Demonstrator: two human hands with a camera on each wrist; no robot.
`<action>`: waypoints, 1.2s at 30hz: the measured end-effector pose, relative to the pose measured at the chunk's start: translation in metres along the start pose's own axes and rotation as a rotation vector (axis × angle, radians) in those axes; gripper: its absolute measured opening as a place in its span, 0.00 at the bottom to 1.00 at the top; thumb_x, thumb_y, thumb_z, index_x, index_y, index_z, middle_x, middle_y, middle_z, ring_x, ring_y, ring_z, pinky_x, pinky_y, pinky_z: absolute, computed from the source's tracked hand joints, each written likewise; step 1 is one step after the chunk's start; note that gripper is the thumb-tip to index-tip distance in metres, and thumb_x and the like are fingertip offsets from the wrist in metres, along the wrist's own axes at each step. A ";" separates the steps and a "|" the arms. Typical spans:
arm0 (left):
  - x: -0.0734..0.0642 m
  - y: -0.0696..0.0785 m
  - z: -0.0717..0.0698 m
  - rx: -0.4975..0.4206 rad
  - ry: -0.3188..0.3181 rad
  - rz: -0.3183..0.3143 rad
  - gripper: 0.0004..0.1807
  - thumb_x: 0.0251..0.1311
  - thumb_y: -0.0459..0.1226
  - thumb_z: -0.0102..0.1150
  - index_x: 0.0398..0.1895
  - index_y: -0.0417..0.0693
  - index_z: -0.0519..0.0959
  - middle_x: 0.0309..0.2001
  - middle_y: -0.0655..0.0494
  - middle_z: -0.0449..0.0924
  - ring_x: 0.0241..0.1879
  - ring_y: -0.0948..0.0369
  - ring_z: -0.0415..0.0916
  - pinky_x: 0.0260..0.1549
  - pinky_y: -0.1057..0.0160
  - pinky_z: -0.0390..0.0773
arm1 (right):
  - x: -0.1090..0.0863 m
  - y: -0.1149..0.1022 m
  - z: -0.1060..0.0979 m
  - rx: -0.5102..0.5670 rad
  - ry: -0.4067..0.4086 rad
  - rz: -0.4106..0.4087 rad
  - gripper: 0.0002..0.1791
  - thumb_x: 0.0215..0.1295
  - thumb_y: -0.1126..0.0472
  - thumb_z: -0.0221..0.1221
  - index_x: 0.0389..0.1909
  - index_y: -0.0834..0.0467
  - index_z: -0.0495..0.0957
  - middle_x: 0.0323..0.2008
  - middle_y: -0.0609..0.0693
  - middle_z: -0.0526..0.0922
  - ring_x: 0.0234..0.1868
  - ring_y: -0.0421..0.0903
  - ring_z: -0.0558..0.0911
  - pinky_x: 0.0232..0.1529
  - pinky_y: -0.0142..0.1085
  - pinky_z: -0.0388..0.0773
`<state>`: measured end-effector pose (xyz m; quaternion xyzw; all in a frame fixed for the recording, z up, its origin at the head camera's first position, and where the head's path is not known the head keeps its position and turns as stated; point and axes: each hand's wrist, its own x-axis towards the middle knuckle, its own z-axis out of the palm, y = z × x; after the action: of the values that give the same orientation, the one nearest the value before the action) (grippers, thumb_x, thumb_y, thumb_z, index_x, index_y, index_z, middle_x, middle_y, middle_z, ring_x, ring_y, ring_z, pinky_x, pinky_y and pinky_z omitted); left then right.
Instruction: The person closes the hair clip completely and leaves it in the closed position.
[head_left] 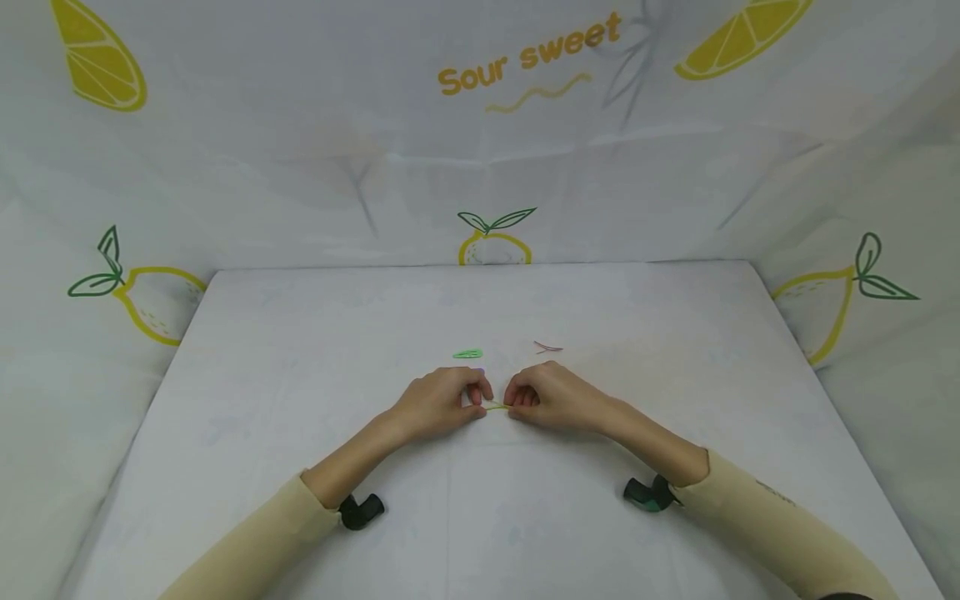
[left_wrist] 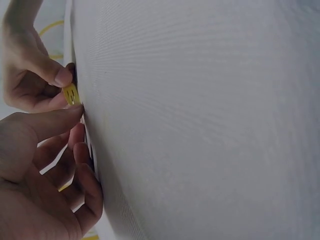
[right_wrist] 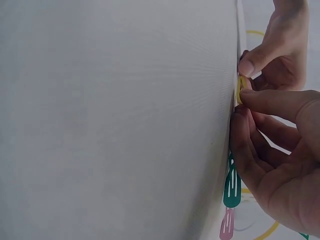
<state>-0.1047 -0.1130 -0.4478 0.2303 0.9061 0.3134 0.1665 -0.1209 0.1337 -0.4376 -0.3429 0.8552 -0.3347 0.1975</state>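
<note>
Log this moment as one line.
left hand: pinches yellow clip | right hand: pinches same clip | green clip: on table, beyond hands

We see one thin yellow snap hair clip (head_left: pixel 497 407), slots cut through its body, pinched at one end by the left hand (head_left: pixel 438 402) and at the other by the right hand (head_left: pixel 558 396). It spans the narrow gap sideways; we cannot tell whether it touches the white tabletop (head_left: pixel 517 525).
</note>
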 end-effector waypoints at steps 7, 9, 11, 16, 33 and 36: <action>-0.004 0.002 -0.002 -0.007 -0.005 -0.008 0.07 0.67 0.36 0.73 0.42 0.60 0.86 0.37 0.67 0.84 0.32 0.67 0.76 0.34 0.63 0.75 | -0.002 -0.003 0.000 -0.005 0.007 -0.008 0.03 0.68 0.67 0.71 0.38 0.56 0.88 0.31 0.42 0.88 0.33 0.31 0.81 0.40 0.29 0.83; -0.005 0.002 -0.002 -0.014 -0.008 -0.010 0.06 0.68 0.36 0.72 0.42 0.59 0.86 0.37 0.67 0.84 0.33 0.67 0.76 0.34 0.63 0.75 | -0.001 -0.005 0.000 -0.005 0.006 -0.001 0.03 0.68 0.67 0.71 0.38 0.56 0.88 0.31 0.42 0.87 0.33 0.31 0.81 0.40 0.28 0.82; -0.005 0.002 -0.002 -0.016 -0.011 -0.010 0.06 0.68 0.36 0.71 0.42 0.59 0.86 0.37 0.67 0.85 0.33 0.67 0.76 0.34 0.63 0.75 | -0.001 -0.005 0.000 -0.008 0.007 -0.004 0.03 0.68 0.66 0.71 0.38 0.55 0.88 0.31 0.42 0.87 0.33 0.31 0.81 0.40 0.28 0.82; -0.006 0.002 -0.002 -0.028 -0.011 0.002 0.05 0.70 0.36 0.70 0.42 0.57 0.85 0.37 0.65 0.86 0.32 0.67 0.76 0.32 0.64 0.74 | 0.000 -0.006 -0.001 -0.016 0.010 -0.016 0.03 0.68 0.67 0.71 0.38 0.55 0.89 0.31 0.43 0.88 0.33 0.31 0.81 0.40 0.29 0.83; -0.011 0.000 -0.010 -0.086 0.095 0.024 0.04 0.76 0.36 0.64 0.45 0.55 0.86 0.46 0.61 0.89 0.38 0.65 0.80 0.38 0.63 0.78 | 0.000 -0.010 -0.007 0.052 0.127 -0.076 0.04 0.72 0.67 0.68 0.44 0.58 0.89 0.39 0.47 0.92 0.39 0.36 0.85 0.46 0.31 0.85; -0.013 0.001 -0.011 -0.101 0.115 0.025 0.04 0.76 0.36 0.65 0.47 0.54 0.86 0.46 0.60 0.90 0.38 0.65 0.80 0.37 0.64 0.78 | 0.000 -0.010 -0.008 0.077 0.123 -0.092 0.05 0.73 0.67 0.68 0.45 0.59 0.88 0.40 0.50 0.92 0.41 0.38 0.87 0.48 0.31 0.85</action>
<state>-0.0990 -0.1247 -0.4368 0.2147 0.8942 0.3734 0.1218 -0.1213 0.1319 -0.4253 -0.3528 0.8356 -0.3964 0.1419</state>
